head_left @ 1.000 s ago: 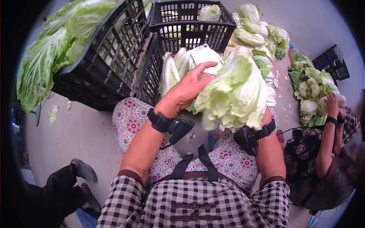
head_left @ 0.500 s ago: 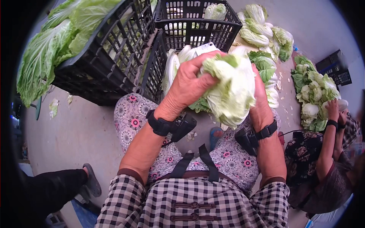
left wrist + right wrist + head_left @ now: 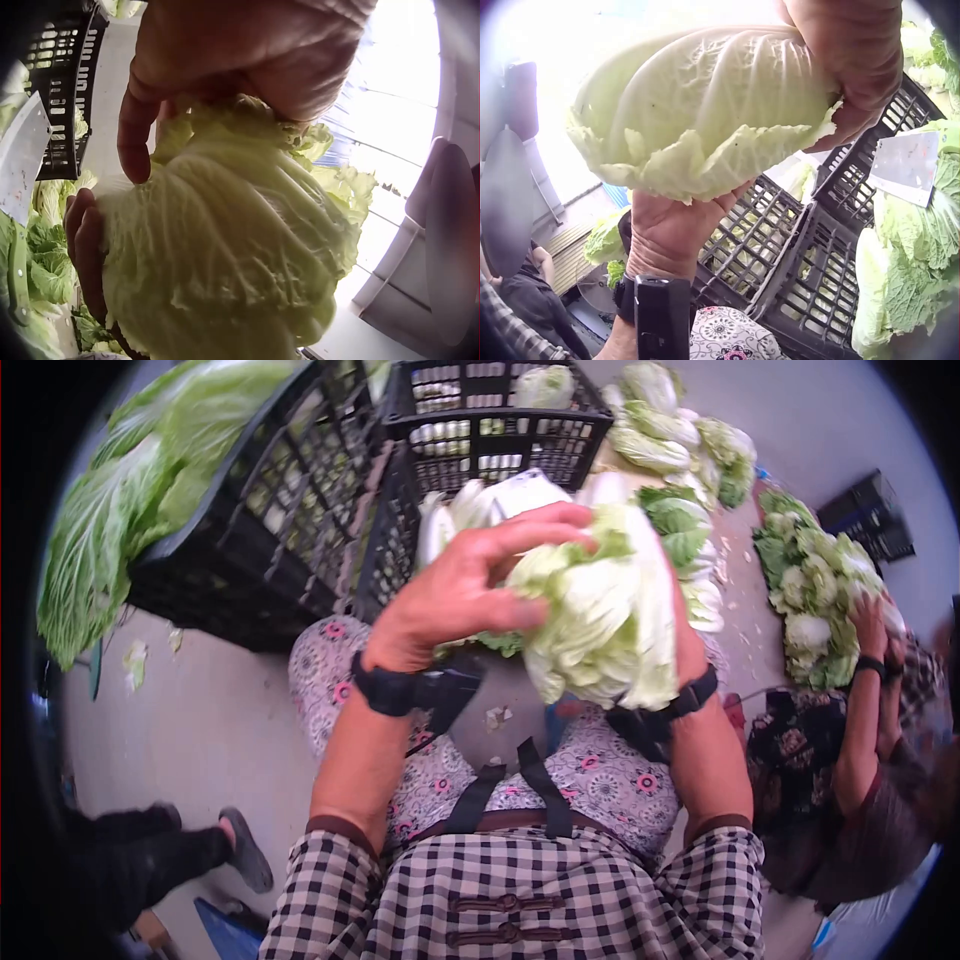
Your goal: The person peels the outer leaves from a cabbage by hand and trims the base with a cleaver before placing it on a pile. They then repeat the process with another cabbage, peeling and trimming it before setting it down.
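A pale green napa cabbage (image 3: 600,610) is held up over the lap, its leafy end towards the body. My right hand (image 3: 855,67) grips it from the far side; in the head view the cabbage hides most of that hand. On the opposite side my left hand (image 3: 455,575) curves its fingers and thumb around the frilly leaves. In the left wrist view that hand covers the cabbage's top, one finger bent down against the leaves. Behind it, a cleaver (image 3: 906,166) with a green handle (image 3: 19,274) lies on several cabbages.
Black crates (image 3: 500,425) holding cabbages stand ahead, and another crate (image 3: 250,525) with large overhanging leaves is at the left. More cabbages (image 3: 655,435) lie on the floor at the back right. Another person (image 3: 850,790) handles cabbages at the right. A shoe (image 3: 245,850) shows at lower left.
The left hand has come onto the cabbage's leaves from beside them, its thumb and fingers now spread wider than half a second ago. The cabbage has turned in the hands. The person at lower left has moved.
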Demonstrator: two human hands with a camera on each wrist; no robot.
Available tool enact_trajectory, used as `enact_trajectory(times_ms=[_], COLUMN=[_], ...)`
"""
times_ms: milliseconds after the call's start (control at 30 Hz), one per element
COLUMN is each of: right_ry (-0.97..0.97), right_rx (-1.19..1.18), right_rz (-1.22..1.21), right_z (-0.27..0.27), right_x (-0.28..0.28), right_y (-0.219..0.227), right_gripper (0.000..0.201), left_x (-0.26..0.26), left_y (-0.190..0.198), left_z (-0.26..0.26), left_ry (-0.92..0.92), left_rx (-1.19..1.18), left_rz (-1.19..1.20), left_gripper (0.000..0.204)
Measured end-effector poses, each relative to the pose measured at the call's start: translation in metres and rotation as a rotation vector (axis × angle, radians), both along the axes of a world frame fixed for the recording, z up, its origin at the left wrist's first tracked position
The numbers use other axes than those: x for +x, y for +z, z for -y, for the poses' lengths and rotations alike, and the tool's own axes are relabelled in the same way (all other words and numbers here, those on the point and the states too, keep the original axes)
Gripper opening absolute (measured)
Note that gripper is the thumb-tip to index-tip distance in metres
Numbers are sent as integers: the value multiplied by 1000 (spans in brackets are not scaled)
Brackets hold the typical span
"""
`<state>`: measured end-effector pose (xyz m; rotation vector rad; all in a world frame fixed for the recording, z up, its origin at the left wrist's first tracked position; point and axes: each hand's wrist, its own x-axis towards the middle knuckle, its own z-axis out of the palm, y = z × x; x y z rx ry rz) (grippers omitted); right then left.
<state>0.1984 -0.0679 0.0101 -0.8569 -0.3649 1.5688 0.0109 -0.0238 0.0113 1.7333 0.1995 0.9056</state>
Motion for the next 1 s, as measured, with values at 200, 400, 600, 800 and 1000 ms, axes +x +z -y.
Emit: enact_trajectory(times_ms=[200, 400, 600, 800, 1000], right_ry=[-228, -284, -64, 73, -83], right_rx=[380, 426, 536, 500, 473], right_rz=[147, 367, 535, 361, 314], right_z=[-17, -13, 2, 11, 13], right_x=[13, 11, 16, 24, 44], right_y=[-28, -23, 0, 4, 17], right_gripper=[50, 67, 93, 85, 71], left_x=[7, 32, 30, 32, 40], left_y=[-11, -10, -3, -14, -10], left_z=[-5, 22, 20, 16, 13], left_ry=[26, 255, 288, 247, 250], left_rx=[-628, -407, -535, -495, -549], left_rz=[257, -268, 47, 37, 201], left_gripper=[103, 85, 66, 79, 91])
